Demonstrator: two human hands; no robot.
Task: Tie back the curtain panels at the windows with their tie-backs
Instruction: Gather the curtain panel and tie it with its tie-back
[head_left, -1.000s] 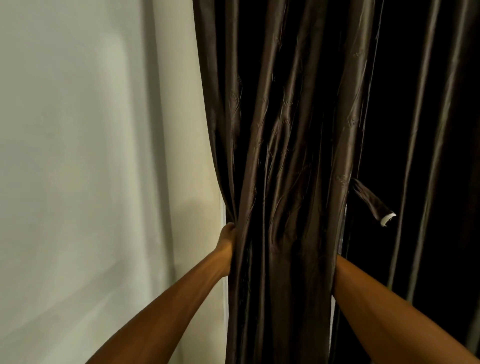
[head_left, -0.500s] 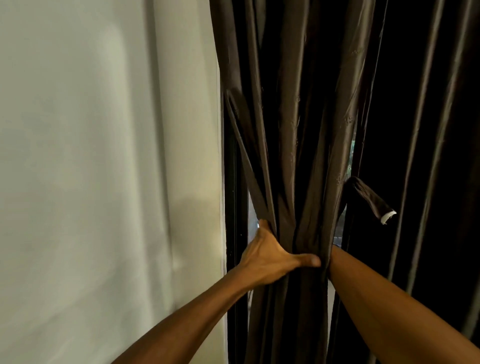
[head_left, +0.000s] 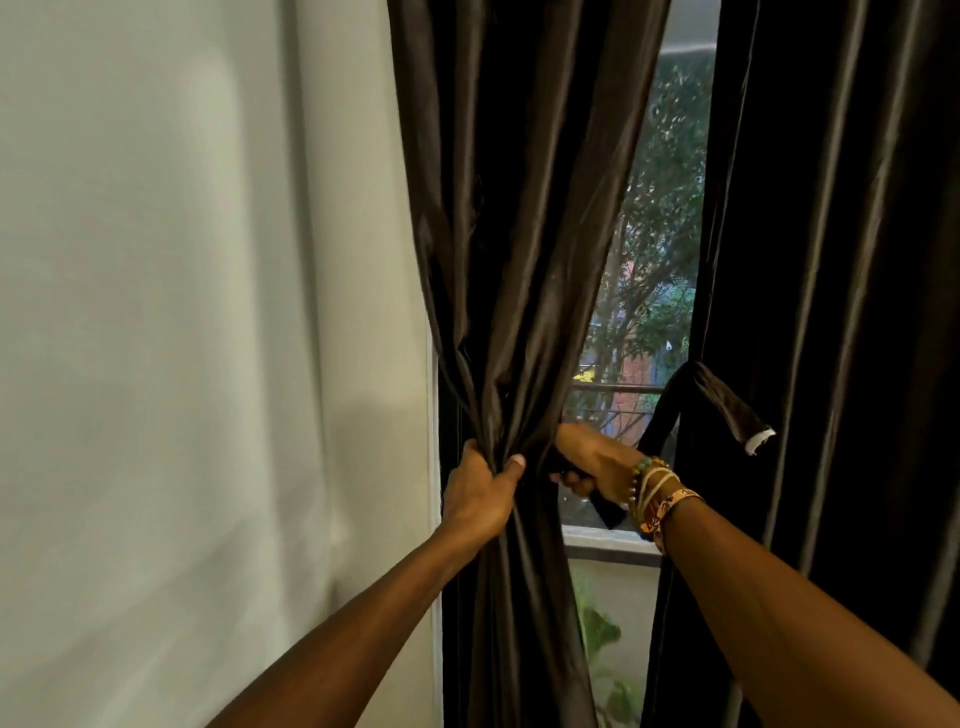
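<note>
Standing close to a pale wall (head_left: 182, 312) on the left and facing a window (head_left: 654, 291) flanked by two dark, glossy curtains. Gripping the left curtain (head_left: 509, 234) with the left hand (head_left: 480, 493), curling fingers and thumb round its folds and bunching them into a narrow waist right beside the wall's edge. Curling the right hand (head_left: 592, 462), just right of that bunch, round the tie-back (head_left: 711, 389), a dark strip arching up from behind the wrist and drooping to a white tip against the right curtain (head_left: 841, 260). Wearing beaded and woven bracelets (head_left: 657, 493) on the right wrist. Looking through the gap at blurred trees (head_left: 665, 171) and a railing (head_left: 613, 387). Seeing a white sill (head_left: 608, 538) below the hands and green leaves (head_left: 597, 634) under it. Hiding most of the window behind the curtains, and the strip's run from fist to arch behind the wrist, so not telling for sure whether it is one unbroken piece. Cutting off both curtains at top and bottom, and both arms at the lower edge.
</note>
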